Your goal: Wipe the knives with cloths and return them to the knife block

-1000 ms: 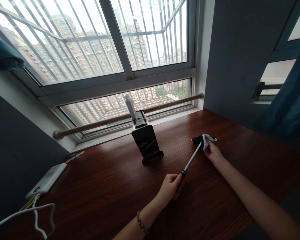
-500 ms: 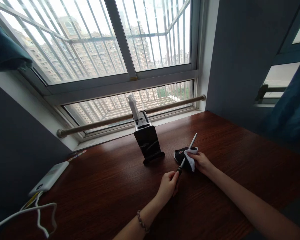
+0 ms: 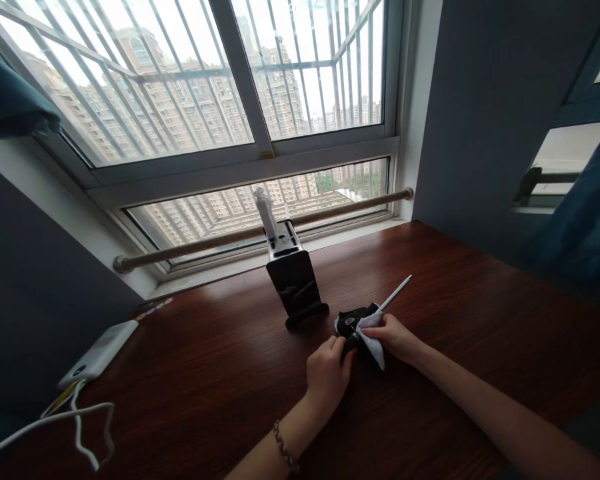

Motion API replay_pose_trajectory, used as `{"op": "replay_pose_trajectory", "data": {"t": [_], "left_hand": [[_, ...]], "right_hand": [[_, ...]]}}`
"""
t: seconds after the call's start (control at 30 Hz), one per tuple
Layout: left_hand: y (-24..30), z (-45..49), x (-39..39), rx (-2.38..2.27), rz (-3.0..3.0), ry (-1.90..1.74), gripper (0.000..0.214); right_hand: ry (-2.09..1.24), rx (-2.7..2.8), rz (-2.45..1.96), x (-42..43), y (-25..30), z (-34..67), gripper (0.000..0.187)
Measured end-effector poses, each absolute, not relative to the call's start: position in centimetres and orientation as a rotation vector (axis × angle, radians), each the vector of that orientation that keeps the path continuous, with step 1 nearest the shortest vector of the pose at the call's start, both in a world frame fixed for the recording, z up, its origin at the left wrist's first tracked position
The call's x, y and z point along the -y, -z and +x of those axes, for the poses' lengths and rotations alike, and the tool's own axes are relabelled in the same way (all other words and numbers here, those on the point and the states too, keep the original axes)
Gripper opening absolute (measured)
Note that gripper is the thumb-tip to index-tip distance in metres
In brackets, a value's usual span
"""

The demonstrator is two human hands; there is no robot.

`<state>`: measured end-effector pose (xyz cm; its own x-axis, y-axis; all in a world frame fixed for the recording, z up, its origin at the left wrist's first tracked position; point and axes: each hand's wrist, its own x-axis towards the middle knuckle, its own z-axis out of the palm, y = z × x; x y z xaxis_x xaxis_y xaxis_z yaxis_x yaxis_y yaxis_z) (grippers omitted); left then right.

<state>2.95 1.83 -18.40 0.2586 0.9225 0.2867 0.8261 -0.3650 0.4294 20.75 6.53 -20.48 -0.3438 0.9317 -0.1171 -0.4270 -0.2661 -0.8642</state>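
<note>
- surface (image 3: 205,380): brown wood
- stand (image 3: 295,287): black, on surface, near far edge
- left hand (image 3: 327,370): grip closed round black end of rod (image 3: 396,291)
- right hand (image 3: 399,339): grip pinching cloth (image 3: 373,343)
- cloth: black and white, between hands, covering part of rod
- rod: over surface, right of stand, white tip slanting away rightward

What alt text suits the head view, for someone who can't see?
A person's left hand grips a pale rod by its dark handle while the right hand holds a black-and-white cloth against it, at a wooden table. A black stand is near a window.
</note>
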Motion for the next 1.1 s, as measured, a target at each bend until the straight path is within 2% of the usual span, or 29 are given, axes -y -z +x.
{"op": "replay_pose_trajectory", "data": {"t": [0.13,0.3,0.43,0.57,0.77,0.87,0.97,1.1], "left_hand": [[18.4,3.1,-2.2,-1.493,2.181,-0.816,0.021],[18.3,3.6,-2.8,-1.128,1.334,-0.677,0.042],[17.8,3.6,-2.8,-0.846,0.913,-0.592,0.046],[17.7,3.5,-2.8,-0.895,0.967,-0.599,0.046],[17.9,3.1,-2.7,-1.28,1.865,-0.792,0.034],[17.6,2.9,-2.5,-1.322,2.068,-0.819,0.029],[17.4,3.2,-2.4,-1.225,1.851,-0.748,0.034],[17.2,3.4,-2.6,-0.965,1.206,-0.537,0.043]], "right_hand": [[-1.775,1.004,-0.766,-6.4,20.2,20.8,0.027],[-1.734,1.054,-0.737,-6.4,19.5,21.1,0.022],[-1.723,1.028,-0.738,-6.6,19.1,21.3,0.022],[-1.656,0.929,-0.803,-7.2,18.9,21.8,0.027],[-1.485,0.713,-0.872,-9.2,18.6,24.3,0.029],[-1.414,0.627,-0.876,-10.0,18.7,25.5,0.027],[-1.351,0.547,-0.868,-10.6,18.9,26.4,0.026],[-1.267,0.451,-0.842,-11.2,18.9,27.4,0.025]]}}
